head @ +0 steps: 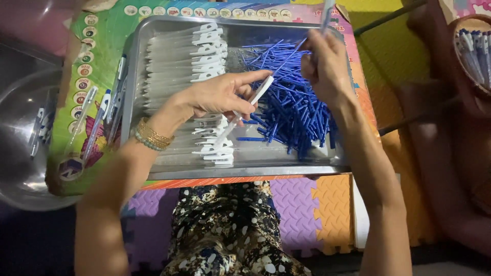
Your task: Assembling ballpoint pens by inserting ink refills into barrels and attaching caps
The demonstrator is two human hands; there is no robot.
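A metal tray (240,170) holds rows of clear pen barrels with white clips (189,56) on its left half and a heap of blue ink refills (289,97) on its right half. My left hand (220,94) pinches one clear barrel with a white clip (245,110), held slanting over the middle of the tray. My right hand (325,64) is above the refill heap, fingers closed on a thin blue refill (292,53) that points toward the barrel. Gold bangles (152,135) circle my left wrist.
The tray rests on a colourful box (84,76) with several finished pens (99,115) lying on its left side. A metal bowl (20,148) with pens stands at far left. A basket of pens (473,46) is at upper right. Foam floor mats (312,204) lie below.
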